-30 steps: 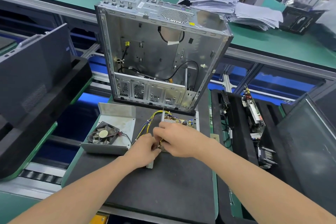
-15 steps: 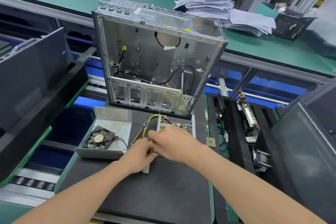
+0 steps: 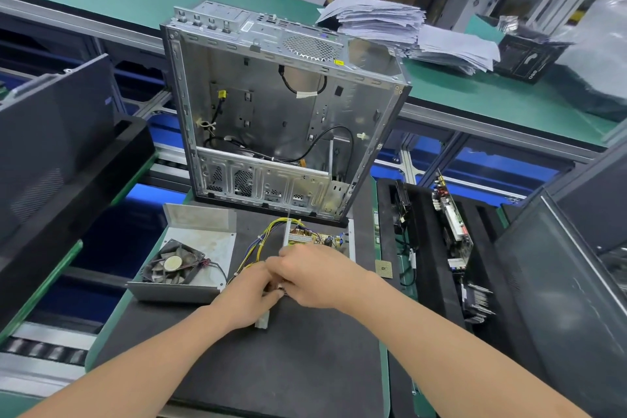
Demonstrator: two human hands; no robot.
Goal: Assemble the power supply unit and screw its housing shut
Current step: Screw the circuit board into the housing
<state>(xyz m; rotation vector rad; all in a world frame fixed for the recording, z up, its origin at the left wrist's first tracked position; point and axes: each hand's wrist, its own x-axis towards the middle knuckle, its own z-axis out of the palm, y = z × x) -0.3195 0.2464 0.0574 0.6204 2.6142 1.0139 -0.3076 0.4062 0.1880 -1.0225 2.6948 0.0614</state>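
The power supply's circuit board [image 3: 314, 238] lies in its metal tray on the black mat, with a yellow and black wire bundle [image 3: 263, 241] running off its left side. My left hand [image 3: 249, 295] and my right hand [image 3: 317, 276] meet over the near end of the board, fingers curled on the wires and a small part that they hide. A white plug [image 3: 263, 319] hangs below my left hand. To the left lies the grey housing half [image 3: 200, 241] with a black fan [image 3: 173, 265] in it.
An open silver computer case [image 3: 281, 112] stands upright just behind the board. Black foam trays with circuit boards [image 3: 451, 224] lie to the right, a black panel [image 3: 51, 139] to the left. Paper stacks [image 3: 407, 27] and a seated person are beyond on the green bench.
Both hands have stayed together over the board's near end, shifting only slightly. The view has tilted a little.
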